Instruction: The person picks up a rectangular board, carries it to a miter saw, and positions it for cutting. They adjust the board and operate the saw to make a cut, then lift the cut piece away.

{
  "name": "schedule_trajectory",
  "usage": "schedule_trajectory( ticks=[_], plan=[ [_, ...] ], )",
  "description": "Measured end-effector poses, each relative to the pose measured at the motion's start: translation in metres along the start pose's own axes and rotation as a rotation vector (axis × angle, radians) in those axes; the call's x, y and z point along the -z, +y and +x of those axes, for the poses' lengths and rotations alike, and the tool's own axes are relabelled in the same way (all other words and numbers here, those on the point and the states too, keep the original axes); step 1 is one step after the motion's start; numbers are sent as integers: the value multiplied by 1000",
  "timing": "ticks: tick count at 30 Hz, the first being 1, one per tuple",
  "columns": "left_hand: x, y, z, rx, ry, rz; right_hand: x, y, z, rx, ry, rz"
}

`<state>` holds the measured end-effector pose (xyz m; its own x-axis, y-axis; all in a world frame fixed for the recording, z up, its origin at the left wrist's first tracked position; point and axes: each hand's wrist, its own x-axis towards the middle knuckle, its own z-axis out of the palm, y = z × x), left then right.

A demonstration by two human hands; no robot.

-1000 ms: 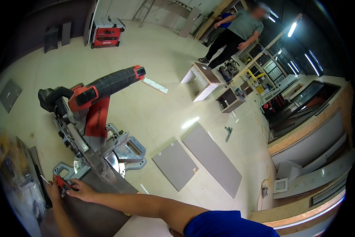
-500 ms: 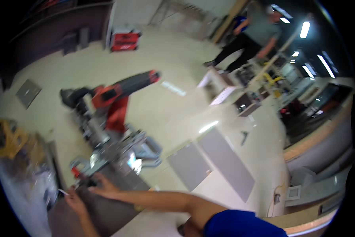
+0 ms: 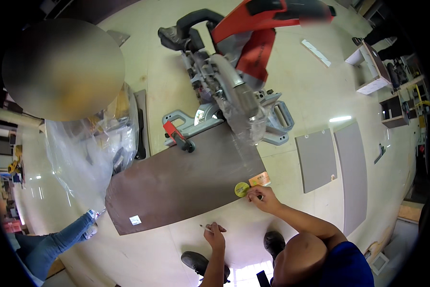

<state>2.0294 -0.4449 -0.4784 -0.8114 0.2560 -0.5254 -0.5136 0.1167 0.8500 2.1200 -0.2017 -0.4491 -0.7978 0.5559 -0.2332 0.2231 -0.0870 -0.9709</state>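
Observation:
A wide dark brown board point(image 3: 191, 177) lies below the red and grey miter saw point(image 3: 234, 91), its far edge against the saw's base. My right hand point(image 3: 265, 198) is closed at the board's near right corner, its fingertips on a round yellow-green thing point(image 3: 242, 189) that looks like a tape measure. Beside those fingers, an orange label point(image 3: 260, 179) sits on the board. Lower down, in front of the near edge, my left hand point(image 3: 216, 233) is closed around a thin white pen point(image 3: 206, 228), tip pointing up and left. A red-handled clamp point(image 3: 176, 136) stands at the board's far edge.
A clear plastic bag point(image 3: 85, 162) bulges left of the board. Another person's jeans-clad leg point(image 3: 59, 244) shows at lower left. Two grey panels point(image 3: 316, 160) lie on the floor to the right, near a small open box frame point(image 3: 375, 71). A blurred disc hides the upper left.
My view has swung, so the saw and board now appear larger and further right. My hands have parted: the right is at the board's near right corner, the left in front of the near edge.

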Motion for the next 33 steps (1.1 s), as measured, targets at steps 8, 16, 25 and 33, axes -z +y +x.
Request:
schedule_trajectory(
  ticks=[8, 16, 25, 33],
  plan=[
    [-16, 92, 90, -74, -255, 239, 8, -5, 9, -43, -311, -171],
    [3, 92, 89, 195, -201, 326, 20, -25, 57, -513, 3, 684],
    [24, 69, 86, 193, -323, 415, -17, -19, 58, -692, -127, 771],
    [17, 25, 73, 239, -233, 269, -20, 1, 58, -786, -295, 871]
  ],
)
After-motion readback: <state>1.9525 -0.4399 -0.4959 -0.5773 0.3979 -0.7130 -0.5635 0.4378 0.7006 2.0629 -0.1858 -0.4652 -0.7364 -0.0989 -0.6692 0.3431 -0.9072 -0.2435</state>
